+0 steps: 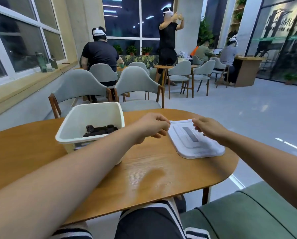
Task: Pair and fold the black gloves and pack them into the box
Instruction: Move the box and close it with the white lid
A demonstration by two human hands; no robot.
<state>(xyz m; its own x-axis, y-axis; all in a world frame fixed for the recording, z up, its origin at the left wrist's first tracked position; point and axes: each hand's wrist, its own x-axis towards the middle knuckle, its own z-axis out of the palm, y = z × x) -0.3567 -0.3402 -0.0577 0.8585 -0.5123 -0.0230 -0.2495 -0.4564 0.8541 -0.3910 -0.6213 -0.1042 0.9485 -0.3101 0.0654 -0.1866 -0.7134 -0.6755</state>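
Head camera, looking down past our two bare forearms. Largest in view is an oval wooden table (153, 178) that fills the middle, its glossy top reflecting the ceiling light. At lower right a green upholstered seat (247, 213) runs beside us, and our lap in dark shorts with white stripes shows below the table edge. Across the table stand two grey cushioned chairs (80, 87), and behind them, well apart from us, several people sit or stand at other tables. On the left half of our table sits the box (85, 118), a white, open-topped plastic tub with rounded corners; our left forearm crosses in front of its near right corner. Inside it, on the bottom, lie the black gloves (101, 131) in a low dark bundle; we cannot tell how many there are or how they are folded. To the right of the box, apart from it, a white lid (201, 149) lies on the table, with a grey strip along its middle. Our left hand (153, 126) is at the lid's far left corner, fingers curled and bunched together against the thumb, pinching that corner. Our right hand (208, 127) is at the lid's far edge, fingers curled down over it and thumb at a small tab, gripping it.
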